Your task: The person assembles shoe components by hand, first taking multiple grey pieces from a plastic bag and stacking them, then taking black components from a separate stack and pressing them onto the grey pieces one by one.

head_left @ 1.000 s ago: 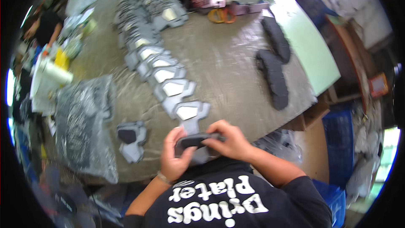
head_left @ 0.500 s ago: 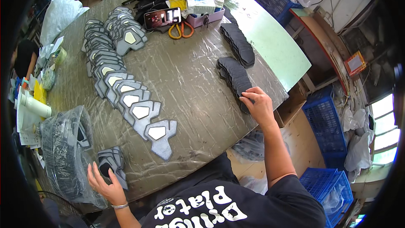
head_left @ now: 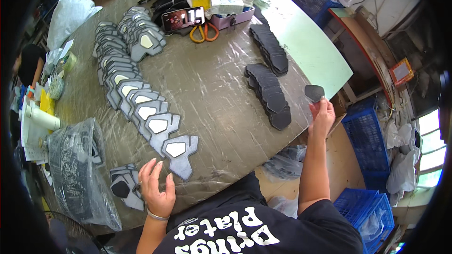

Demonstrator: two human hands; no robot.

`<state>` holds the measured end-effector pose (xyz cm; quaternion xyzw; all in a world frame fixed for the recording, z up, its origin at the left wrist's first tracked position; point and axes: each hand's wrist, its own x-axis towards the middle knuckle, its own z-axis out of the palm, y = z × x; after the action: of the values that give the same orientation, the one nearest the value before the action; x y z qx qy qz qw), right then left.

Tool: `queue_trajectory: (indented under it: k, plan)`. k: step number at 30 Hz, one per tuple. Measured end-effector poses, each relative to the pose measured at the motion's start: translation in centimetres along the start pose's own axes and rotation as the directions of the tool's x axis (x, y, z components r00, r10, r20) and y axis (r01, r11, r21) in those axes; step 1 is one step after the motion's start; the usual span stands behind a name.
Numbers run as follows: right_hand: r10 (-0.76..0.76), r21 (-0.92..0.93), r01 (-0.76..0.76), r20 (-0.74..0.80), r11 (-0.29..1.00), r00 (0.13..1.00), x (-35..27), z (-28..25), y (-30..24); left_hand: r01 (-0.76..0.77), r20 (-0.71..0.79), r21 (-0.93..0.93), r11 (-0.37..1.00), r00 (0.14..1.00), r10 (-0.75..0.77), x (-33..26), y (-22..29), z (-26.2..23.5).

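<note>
Between the fingertips of my right hand (head_left: 322,115) is a small black rounded patch (head_left: 314,93), held up over the table's right edge. Left of it, two overlapping rows of similar black patches (head_left: 269,95) lie on the table. My left hand (head_left: 157,189) hovers with fingers spread, holding nothing. Beside it lies a small pile of grey shaped pieces (head_left: 127,188) with a black patch on top. Just beyond that hand, a long fanned row of grey pieces with white centres (head_left: 180,150) runs toward the far left, with a shorter row alongside.
A clear plastic bag of dark pieces (head_left: 75,174) stands at the left. Toward the back are a phone (head_left: 182,19), orange-handled scissors (head_left: 204,33) and a lilac tray (head_left: 235,19). Blue crates (head_left: 365,134) stand on the right, beyond the plastic-covered table (head_left: 212,89).
My right hand has lifted a black patch from the near row and moved right with it. My left hand has shifted right, away from the small grey pile.
</note>
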<state>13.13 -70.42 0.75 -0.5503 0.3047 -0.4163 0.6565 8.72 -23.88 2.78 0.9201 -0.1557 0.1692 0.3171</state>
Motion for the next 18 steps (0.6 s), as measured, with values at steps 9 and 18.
queue_trajectory:
  k: [9,18]
  plan:
    - [-0.448,0.206,0.765,0.886,0.61,0.118,-20.8,9.2,-2.8,0.619,0.525,-0.76,0.2,0.765,-0.374,1.6,4.0,3.2]
    - [0.021,0.025,0.463,0.995,0.886,-0.094,-21.5,12.1,-2.2,0.699,0.533,-0.666,0.261,0.69,-0.489,-0.2,1.6,1.3]
